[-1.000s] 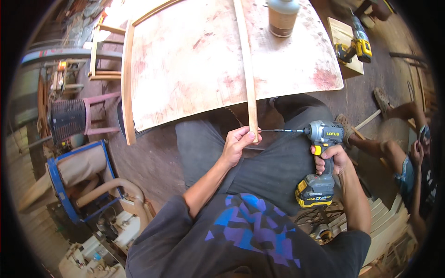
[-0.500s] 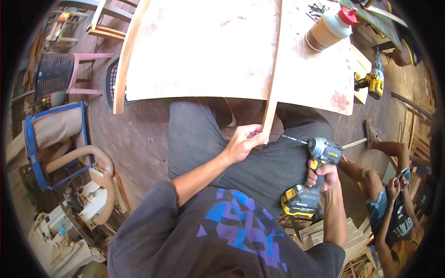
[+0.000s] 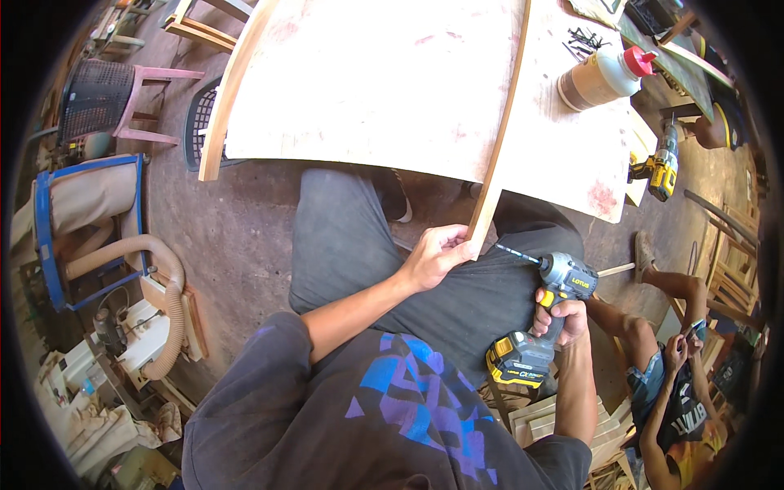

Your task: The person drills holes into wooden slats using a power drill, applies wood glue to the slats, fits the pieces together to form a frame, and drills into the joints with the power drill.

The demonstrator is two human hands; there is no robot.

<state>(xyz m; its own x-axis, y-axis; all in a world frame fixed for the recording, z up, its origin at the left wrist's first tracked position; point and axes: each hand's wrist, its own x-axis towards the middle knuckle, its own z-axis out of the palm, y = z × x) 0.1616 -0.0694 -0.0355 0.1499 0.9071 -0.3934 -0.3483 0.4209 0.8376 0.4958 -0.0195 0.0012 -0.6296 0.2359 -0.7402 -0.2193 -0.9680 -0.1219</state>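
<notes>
My left hand [image 3: 438,258] pinches the near end of a long wooden strip [image 3: 496,175] between thumb and fingers. That strip runs away from me across the pale tabletop [image 3: 367,98], its near end jutting past the edge above my lap. In my right hand [image 3: 563,318] is a grey and yellow cordless drill [image 3: 567,276], gripped by its handle, with the battery hanging below. Its long thin bit points left, the tip just right of the strip's near end; whether it touches I cannot tell.
A glue bottle [image 3: 600,79] with a red cap and dark screws [image 3: 586,42] sit at the table's right. A second drill [image 3: 660,167] stands beyond the right edge. Another wooden strip [image 3: 229,98] lies along the left edge. A seated person [image 3: 653,359] is at right.
The view has shifted, so the table and strip sit farther right in the picture. Drill bit and strip end are slightly closer together. Both hands keep their holds.
</notes>
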